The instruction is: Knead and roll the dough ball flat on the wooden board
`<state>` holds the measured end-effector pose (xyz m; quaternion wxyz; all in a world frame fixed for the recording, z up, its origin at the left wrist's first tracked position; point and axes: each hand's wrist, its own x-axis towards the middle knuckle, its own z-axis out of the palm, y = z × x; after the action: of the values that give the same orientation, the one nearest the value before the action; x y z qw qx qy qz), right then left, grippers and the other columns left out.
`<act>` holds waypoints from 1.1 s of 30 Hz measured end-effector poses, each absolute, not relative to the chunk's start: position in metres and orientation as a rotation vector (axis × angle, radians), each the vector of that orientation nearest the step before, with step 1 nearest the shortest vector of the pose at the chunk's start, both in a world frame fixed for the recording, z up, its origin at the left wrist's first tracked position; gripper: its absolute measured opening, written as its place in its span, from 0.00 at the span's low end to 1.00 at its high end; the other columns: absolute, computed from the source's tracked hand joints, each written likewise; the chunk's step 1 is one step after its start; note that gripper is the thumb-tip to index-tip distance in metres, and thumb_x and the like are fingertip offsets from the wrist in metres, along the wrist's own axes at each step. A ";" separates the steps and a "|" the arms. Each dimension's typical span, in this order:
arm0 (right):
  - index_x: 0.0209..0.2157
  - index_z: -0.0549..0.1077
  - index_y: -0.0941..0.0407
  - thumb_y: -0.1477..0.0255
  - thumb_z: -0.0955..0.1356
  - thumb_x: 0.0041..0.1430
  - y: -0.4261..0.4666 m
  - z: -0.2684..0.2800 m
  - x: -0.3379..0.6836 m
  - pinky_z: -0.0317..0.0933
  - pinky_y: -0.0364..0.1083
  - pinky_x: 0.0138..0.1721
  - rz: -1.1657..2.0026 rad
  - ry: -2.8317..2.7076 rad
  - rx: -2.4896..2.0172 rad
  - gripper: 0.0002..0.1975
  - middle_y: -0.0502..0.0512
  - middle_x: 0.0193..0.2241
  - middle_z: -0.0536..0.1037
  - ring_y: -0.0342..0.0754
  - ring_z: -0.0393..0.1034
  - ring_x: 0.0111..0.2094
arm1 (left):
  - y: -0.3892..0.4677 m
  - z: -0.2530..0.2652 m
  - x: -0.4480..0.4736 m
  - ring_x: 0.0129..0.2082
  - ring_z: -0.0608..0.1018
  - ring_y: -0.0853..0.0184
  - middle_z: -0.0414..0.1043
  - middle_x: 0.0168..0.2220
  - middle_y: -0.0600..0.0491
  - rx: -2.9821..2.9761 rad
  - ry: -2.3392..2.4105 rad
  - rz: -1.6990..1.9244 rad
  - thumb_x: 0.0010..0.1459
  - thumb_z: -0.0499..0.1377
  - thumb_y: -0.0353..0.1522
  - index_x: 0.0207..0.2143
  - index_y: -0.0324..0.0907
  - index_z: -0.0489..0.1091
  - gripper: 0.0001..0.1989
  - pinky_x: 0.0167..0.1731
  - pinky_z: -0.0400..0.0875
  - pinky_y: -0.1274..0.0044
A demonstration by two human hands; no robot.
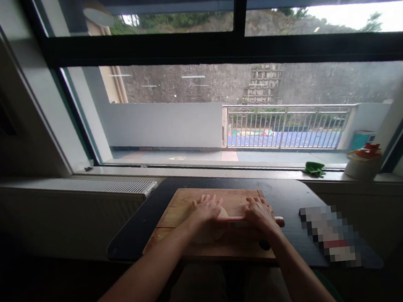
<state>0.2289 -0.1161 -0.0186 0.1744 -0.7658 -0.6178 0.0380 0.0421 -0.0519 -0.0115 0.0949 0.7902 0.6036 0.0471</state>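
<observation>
A wooden rolling pin [231,222] lies crosswise on a wooden cutting board [173,213]. Its right handle [280,221] sticks out past the board's right edge. Under and around the pin is a flat, pale sheet of dough [209,235], partly hidden by my left arm. My left hand [208,207] rests palm down over the pin's left part, fingers stretched forward and apart; the handle there is hidden. Toward the right end of the pin, my right hand [259,210] lies on top with its fingers reaching forward. Neither set of fingers wraps around the pin.
The board sits on a black table [286,193] below a wide window. At the table's right is a pixelated flat object [331,236]. A green item [315,169] and a white pot [363,165] stand on the sill. A white radiator [95,193] is to the left.
</observation>
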 end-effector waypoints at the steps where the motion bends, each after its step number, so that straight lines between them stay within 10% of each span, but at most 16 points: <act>1: 0.51 0.64 0.54 0.65 0.55 0.56 -0.114 -0.018 0.229 0.45 0.54 0.51 0.118 -1.744 -2.180 0.22 0.58 0.51 0.64 0.54 0.51 0.54 | -0.047 -0.012 0.043 0.60 0.50 0.51 0.48 0.61 0.46 2.316 1.817 0.144 0.58 0.33 0.46 0.58 0.46 0.53 0.30 0.51 0.43 0.48; 18: 0.52 0.63 0.54 0.67 0.56 0.56 -0.178 -0.030 0.212 0.40 0.49 0.54 -0.246 -1.671 -2.115 0.22 0.56 0.55 0.60 0.51 0.46 0.57 | -0.117 -0.024 0.030 0.61 0.51 0.57 0.53 0.60 0.49 2.559 1.807 0.442 0.59 0.39 0.39 0.58 0.45 0.53 0.26 0.55 0.38 0.54; 33: 0.52 0.64 0.52 0.67 0.55 0.58 -0.139 -0.021 0.214 0.41 0.48 0.53 -0.093 -1.718 -2.164 0.21 0.55 0.51 0.64 0.50 0.47 0.57 | -0.089 -0.010 0.033 0.47 0.65 0.58 0.72 0.38 0.47 2.625 1.833 0.829 0.59 0.41 0.42 0.33 0.44 0.71 0.21 0.48 0.52 0.62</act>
<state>0.2136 -0.1390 -0.0206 0.1873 -0.7689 -0.6104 -0.0330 0.0328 -0.0893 -0.0095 -0.0827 0.7909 0.5524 0.2498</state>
